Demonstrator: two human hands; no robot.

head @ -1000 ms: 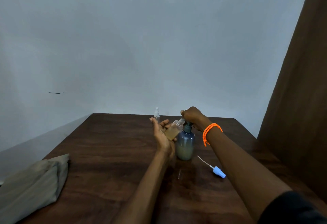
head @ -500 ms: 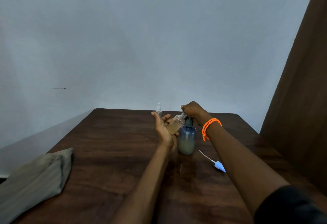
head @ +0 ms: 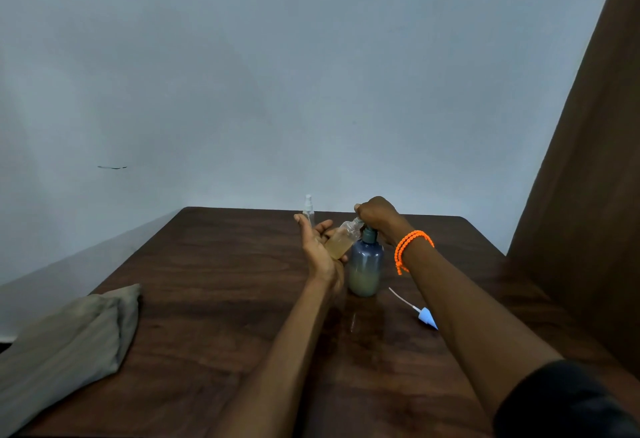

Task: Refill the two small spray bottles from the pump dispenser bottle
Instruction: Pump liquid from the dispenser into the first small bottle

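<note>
A blue pump dispenser bottle (head: 366,266) stands upright mid-table, pale liquid in its lower part. My right hand (head: 375,214), with an orange bead bracelet at the wrist, is closed over its pump head. My left hand (head: 318,247) holds a small clear spray bottle (head: 341,242), tilted, its open neck up at the pump spout; yellowish liquid fills its lower part. A second small clear spray bottle (head: 308,210), cap on, stands behind my left hand. A blue spray cap with white dip tube (head: 424,316) lies on the table by my right forearm.
The dark wooden table (head: 214,299) meets a white wall at the back. A folded grey-green cloth (head: 65,344) lies at its left front edge. A brown panel (head: 588,212) rises at the right. Papers hang at the wall's top.
The view has tilted upward slightly, so everything sits lower in frame. My hands keep their hold; the small bottle stays at the spout, and the pump head looks slightly higher than a second ago.
</note>
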